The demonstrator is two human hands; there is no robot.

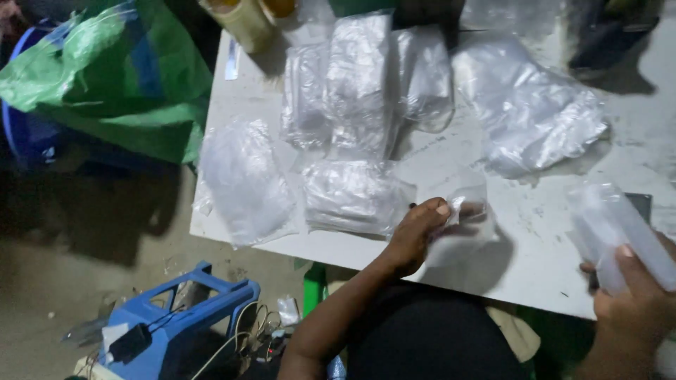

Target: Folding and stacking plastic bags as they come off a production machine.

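Small clear bag pinched at its near edge by left hand, thumb and fingers pressed together on the plastic. Lying flat on the white table, just inside the near edge, long axis roughly left to right, free end pointing right and slightly away. Blurred, so contents impossible to tell.

Off to the right, near the frame edge: flat clear stack gripped in right hand, thumb laid over the top, fingers curled beneath. Long axis slanting from near right to far left, far end raised off the table. Dark flat object partly showing behind it.

Beyond the small bag, six bundles of clear plastic bags on the table: one just beside the left hand, one at the left edge, three upright packs side by side farther back, one loose heap at far right. Two yellowish containers at the far left corner, cut off by the frame.

Tabletop white, scuffed and marked. Dim room, bare dusty floor. Green and blue sack left of the table, blue plastic stool with loose wires below it near the person's knee.
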